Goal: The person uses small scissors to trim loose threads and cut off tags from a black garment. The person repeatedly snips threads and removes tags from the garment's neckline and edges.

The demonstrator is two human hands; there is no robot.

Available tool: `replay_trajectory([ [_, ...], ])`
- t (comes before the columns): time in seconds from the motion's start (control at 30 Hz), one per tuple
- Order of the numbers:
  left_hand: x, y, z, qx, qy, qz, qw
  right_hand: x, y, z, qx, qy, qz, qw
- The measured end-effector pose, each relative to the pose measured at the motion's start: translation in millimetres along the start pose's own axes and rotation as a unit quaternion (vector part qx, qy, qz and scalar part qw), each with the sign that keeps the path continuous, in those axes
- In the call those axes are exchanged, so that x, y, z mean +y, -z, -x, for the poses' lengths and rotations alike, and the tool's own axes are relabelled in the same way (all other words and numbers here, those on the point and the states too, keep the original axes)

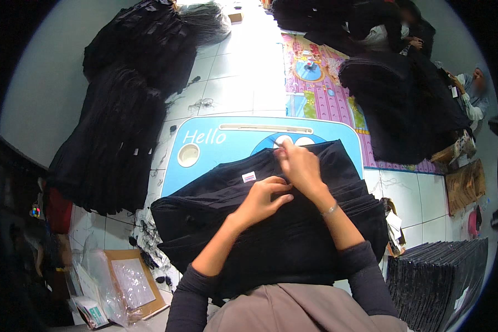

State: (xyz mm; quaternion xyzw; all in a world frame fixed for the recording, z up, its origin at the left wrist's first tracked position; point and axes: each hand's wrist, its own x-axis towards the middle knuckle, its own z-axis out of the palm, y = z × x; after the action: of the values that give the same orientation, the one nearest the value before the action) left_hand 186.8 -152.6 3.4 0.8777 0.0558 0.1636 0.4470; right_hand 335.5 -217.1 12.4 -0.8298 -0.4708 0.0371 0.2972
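Note:
A stack of folded black garments (276, 232) lies across my lap and a light-blue lap table (171, 171). The top garment has a small white label (249, 177) near its upper edge. My right hand (301, 169) is closed at that upper edge, fingertips pinching the black cloth. Below and left of it, my left hand (263, 196) rests on the garment, its thumb and fingers apart. A thin bracelet circles my right wrist. Whatever lies under the right fingers is partly hidden.
Tall piles of black garments (105, 138) stand at left, with another pile (404, 105) at right on a colourful mat (326, 94). Bundled black pieces (437, 282) lie lower right. Cardboard and plastic (130, 282) sit lower left. Other people are at the upper right.

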Motion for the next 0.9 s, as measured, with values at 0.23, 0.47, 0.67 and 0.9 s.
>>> replay_trajectory([
  [0.23, -48, 78, -12, -0.071, 0.3, 0.164, 0.937, -5, -37, -13, -0.027, -0.088, 0.039, 0.995],
  [0.47, -70, 46, 6, 0.169, 0.151, -0.03, 0.973, 19, -25, -8, 0.054, -0.001, -0.048, 0.997],
  [0.67, -56, 36, -12, 0.172, 0.111, -0.123, 0.971, 45, -28, -30, -0.094, -0.145, -0.24, 0.955],
  [0.9, -56, -7, -45, 0.258, 0.18, -0.019, 0.949, 51, -43, -28, -0.043, -0.146, -0.228, 0.962],
])
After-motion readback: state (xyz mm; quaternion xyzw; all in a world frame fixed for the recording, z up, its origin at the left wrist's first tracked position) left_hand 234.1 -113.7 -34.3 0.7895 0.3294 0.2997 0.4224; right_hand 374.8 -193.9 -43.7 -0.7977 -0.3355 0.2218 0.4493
